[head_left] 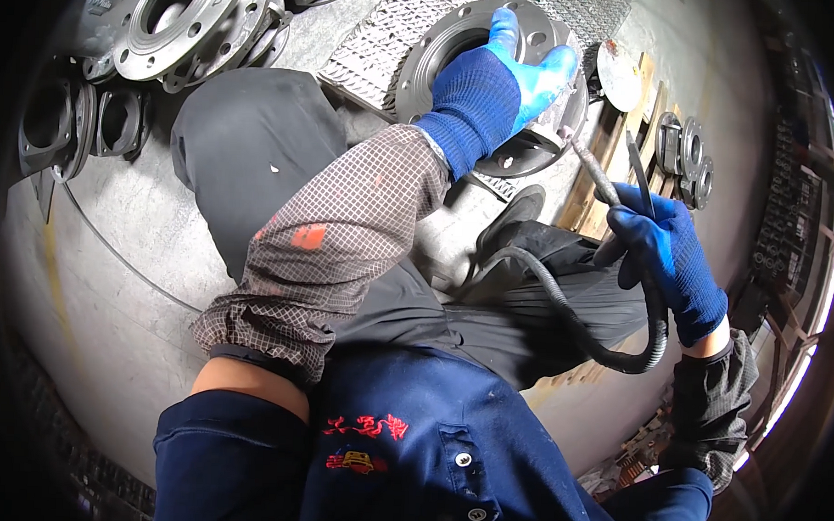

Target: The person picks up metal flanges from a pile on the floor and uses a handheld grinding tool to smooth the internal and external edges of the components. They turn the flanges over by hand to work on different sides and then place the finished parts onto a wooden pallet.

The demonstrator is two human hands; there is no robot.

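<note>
My left hand [496,93], in a blue glove, grips the upper side of a grey flanged metal casting [430,63], its thumb and fingers spread over the flange. The casting has a round bore and bolt holes. In my gloved right hand [665,246] is a slim, pencil-like hose-fed tool [596,172], its tip close to the casting's right side; whether they touch I cannot tell. A thin dark bar [637,163] also sticks up from this hand. From it a dark ribbed hose [562,307] loops down and left across my leg.
A textured metal grating [374,43] lies under the casting. Flanged castings [182,23] are stacked at the upper left, with square-flanged ones [119,121] below. On the right, a wooden pallet [614,143] stands near several smaller flanged parts [687,146]. A thin cable [123,259] crosses the floor.
</note>
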